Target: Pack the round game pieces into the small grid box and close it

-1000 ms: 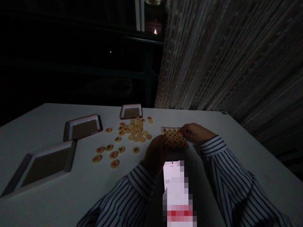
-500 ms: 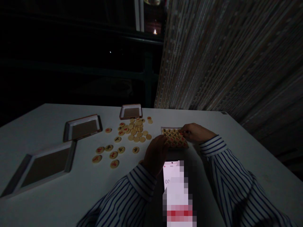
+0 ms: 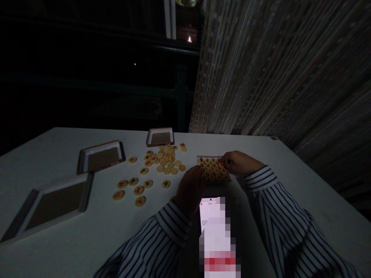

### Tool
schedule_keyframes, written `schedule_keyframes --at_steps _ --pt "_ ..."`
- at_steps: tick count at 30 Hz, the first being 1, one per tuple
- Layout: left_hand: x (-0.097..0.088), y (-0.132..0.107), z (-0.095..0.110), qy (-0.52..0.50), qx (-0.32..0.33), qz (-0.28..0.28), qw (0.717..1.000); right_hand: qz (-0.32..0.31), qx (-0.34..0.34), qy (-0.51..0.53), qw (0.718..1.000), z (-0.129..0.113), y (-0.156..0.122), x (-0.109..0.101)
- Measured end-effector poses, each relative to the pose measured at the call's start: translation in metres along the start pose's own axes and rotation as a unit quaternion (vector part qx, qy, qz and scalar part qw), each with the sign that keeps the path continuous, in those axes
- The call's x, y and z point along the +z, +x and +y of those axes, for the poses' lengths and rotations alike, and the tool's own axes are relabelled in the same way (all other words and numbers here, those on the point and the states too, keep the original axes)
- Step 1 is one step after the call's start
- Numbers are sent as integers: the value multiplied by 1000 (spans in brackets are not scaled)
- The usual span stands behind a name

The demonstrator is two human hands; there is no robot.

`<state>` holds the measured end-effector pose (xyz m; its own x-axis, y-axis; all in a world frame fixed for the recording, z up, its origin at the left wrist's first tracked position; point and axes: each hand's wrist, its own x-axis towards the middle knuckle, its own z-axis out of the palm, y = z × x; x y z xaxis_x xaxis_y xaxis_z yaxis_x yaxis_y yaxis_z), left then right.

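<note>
A small box [image 3: 216,183] on the table holds rows of round wooden Chinese chess pieces [image 3: 214,170] with black and red characters. Against its left side rests my left hand [image 3: 191,187], fingers curled at the edge and the fingertips partly hidden. My right hand [image 3: 240,162] is at the far right corner of the box. Its thumb and index finger are pinched together at a red-marked piece in the corner. More Chinese chess pieces [image 3: 167,156] lie heaped to the left of the box, some face down. Several others, face up, are spread nearer to me, including a red one [image 3: 140,201].
Three shallow trays or lids stand on the white table [image 3: 290,185]: a large one [image 3: 52,204], a middle one [image 3: 101,157] and a small one [image 3: 160,138]. A lit phone [image 3: 214,231] lies between my forearms. Behind the table hangs a string curtain [image 3: 246,69]. The room is dark.
Almost nothing differs. Both hands stay at the box, with only a slight shift of the fingers; the loose pieces and the trays are where they were.
</note>
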<state>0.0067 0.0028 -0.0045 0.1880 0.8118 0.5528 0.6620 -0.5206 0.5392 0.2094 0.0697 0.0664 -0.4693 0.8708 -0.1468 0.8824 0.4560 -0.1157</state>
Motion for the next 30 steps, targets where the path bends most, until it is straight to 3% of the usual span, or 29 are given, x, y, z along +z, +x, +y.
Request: schedule_keyframes --at_steps 30 --pt "1 0 -2 8 6 -2 1000 20 -28 9 999 3 1 3"
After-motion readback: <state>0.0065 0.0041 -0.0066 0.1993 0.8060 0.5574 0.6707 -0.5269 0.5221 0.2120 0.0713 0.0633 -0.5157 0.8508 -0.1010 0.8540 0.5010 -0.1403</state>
